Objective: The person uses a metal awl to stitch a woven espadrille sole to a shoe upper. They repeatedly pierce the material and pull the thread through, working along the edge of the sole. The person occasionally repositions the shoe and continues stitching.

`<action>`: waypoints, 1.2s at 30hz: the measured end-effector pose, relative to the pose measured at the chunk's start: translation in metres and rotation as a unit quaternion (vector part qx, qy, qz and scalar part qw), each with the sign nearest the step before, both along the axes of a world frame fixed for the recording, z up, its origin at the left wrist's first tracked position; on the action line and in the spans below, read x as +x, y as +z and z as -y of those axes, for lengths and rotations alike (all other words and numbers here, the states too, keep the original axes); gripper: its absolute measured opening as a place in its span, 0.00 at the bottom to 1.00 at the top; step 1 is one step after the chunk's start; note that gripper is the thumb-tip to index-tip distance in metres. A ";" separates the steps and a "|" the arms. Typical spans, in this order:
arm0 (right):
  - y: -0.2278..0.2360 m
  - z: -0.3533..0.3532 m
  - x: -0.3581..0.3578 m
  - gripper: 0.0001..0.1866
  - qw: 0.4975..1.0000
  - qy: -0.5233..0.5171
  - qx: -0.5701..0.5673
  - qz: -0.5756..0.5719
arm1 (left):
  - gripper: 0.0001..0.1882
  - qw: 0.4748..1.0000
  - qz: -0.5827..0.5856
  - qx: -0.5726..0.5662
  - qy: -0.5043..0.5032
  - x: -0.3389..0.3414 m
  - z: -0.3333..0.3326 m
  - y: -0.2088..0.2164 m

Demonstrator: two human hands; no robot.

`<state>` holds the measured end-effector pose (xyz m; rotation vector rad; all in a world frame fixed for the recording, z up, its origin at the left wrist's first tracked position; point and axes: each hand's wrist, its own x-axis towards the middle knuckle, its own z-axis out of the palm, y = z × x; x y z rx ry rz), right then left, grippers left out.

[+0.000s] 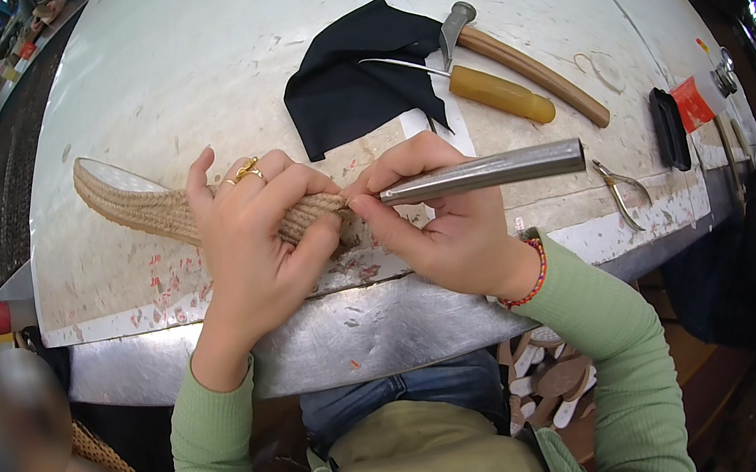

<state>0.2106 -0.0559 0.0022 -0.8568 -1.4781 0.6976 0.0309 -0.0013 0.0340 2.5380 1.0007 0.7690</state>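
A braided rope shoe sole with a pale top lies slantwise across the near part of the table. My left hand is closed round its near end, thumb and fingers pressing the braid. Close against it, my right hand pinches with thumb and forefinger at the sole's tip. A metal tool with a tubular, tapering handle lies in that hand, its thick end pointing right. Fingers hide the tool's thin end and whatever is pinched at the tip.
Beyond my hands are a black cloth, a hooked awl and a hammer. Nippers, a black case and a red-and-white bottle lie to the right. The metal table edge runs under my wrists. Other people sit at both sides.
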 end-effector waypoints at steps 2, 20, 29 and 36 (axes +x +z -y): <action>0.002 0.001 0.000 0.10 0.999 0.005 -0.033 -0.026 | 0.07 1.000 -0.004 -0.011 0.000 -0.001 0.000 0.001; 0.009 0.001 -0.002 0.11 0.990 0.006 -0.118 -0.079 | 0.09 1.000 0.006 0.004 -0.022 -0.002 0.000 0.003; 0.006 0.002 -0.007 0.09 0.996 -0.019 -0.063 -0.064 | 0.08 1.000 0.013 0.012 -0.025 -0.001 -0.001 0.003; 0.007 -0.005 0.003 0.11 0.951 0.000 -0.143 -0.275 | 0.09 1.000 0.006 0.003 -0.013 0.000 0.000 0.001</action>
